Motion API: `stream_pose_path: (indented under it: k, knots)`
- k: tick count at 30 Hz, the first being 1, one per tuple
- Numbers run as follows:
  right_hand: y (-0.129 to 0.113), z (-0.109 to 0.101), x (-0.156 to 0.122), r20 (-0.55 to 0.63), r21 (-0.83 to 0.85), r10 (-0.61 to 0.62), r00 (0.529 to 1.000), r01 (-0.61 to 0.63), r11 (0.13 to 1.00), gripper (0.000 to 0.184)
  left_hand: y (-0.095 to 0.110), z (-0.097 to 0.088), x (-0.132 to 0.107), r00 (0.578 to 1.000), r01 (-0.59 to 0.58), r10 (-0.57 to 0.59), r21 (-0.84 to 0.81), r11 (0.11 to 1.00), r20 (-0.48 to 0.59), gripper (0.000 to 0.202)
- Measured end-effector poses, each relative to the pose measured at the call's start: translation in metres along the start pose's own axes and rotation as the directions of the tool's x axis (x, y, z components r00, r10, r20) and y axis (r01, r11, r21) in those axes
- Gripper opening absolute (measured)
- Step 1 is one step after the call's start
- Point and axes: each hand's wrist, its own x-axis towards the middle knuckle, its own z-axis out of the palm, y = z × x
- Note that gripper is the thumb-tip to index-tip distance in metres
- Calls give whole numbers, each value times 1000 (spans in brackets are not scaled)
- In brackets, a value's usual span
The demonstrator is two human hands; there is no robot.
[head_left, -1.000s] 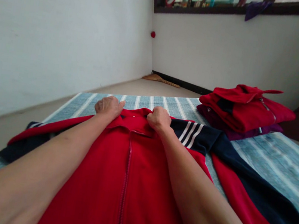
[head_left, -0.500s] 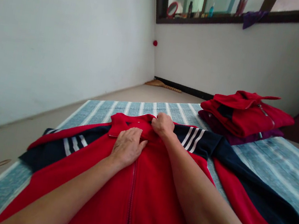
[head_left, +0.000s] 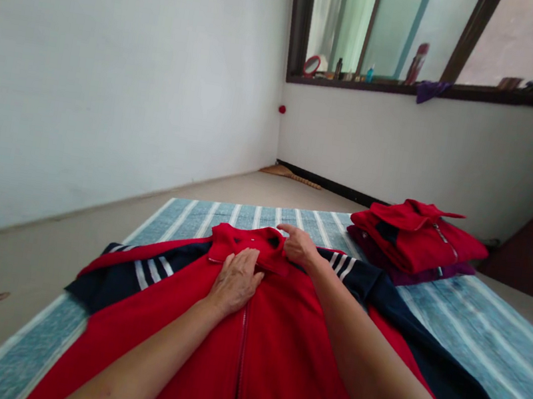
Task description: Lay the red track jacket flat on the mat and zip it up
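Note:
A red zip jacket point(head_left: 267, 355) with navy sleeves and white stripes lies front up on a blue striped mat point(head_left: 489, 329). My left hand point(head_left: 236, 280) rests flat on the chest just below the collar point(head_left: 246, 245), fingers stretched out over the top of the zip. My right hand point(head_left: 300, 246) sits at the collar's right side, fingers touching the red fabric there; whether it pinches the cloth is unclear. The jacket's right sleeve point(head_left: 425, 346) runs off toward the lower right.
A stack of folded red and purple garments point(head_left: 414, 241) sits on the mat's far right. Bare floor point(head_left: 7, 266) lies to the left, white walls beyond. A window sill point(head_left: 416, 85) holds bottles and a small mirror. A broom point(head_left: 290, 175) lies by the far wall.
My left hand moved from the collar's left corner down onto the chest and flattened. My right hand stayed at the collar and loosened. The camera tilted upward.

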Motion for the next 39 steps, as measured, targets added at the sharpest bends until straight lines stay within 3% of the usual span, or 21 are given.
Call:
stream_pose_path:
  k: [6, 11, 17, 22, 28, 33, 36, 39]
  knots:
    - [-14, -3, -17, 87, -117, -132, 987, 142, 983, 53, 17, -12, -29, 989, 109, -108, 11, 994, -100, 53]
    - [-24, 4, -9, 146, -215, -128, 981, 158, 964, 32, 34, -7, -54, 993, 120, -120, 1, 993, 18, 48]
    - [-30, 17, -8, 92, -323, -118, 989, 142, 936, 25, 39, 2, -57, 993, 101, -107, 97, 990, 54, 48]
    - [-33, 21, -24, 27, -377, -126, 992, 127, 917, 32, 40, 0, -54, 993, 91, -103, 167, 982, 62, 49]
    - [-37, 14, -64, 7, -388, -173, 985, 162, 908, 29, 38, 0, -52, 994, 76, -93, 220, 972, 65, 49]
    - [-34, -4, -114, -19, -381, -195, 981, 173, 908, 26, 33, 2, -49, 991, 64, -92, 269, 961, 96, 50]
    - [-19, -21, -156, -33, -377, -181, 983, 155, 913, 24, 31, 2, -46, 989, 51, -88, 287, 957, 117, 52]
    - [8, -40, -201, -76, -391, -82, 994, 46, 919, 23, 30, -1, -43, 982, 53, -100, 269, 962, 162, 56]
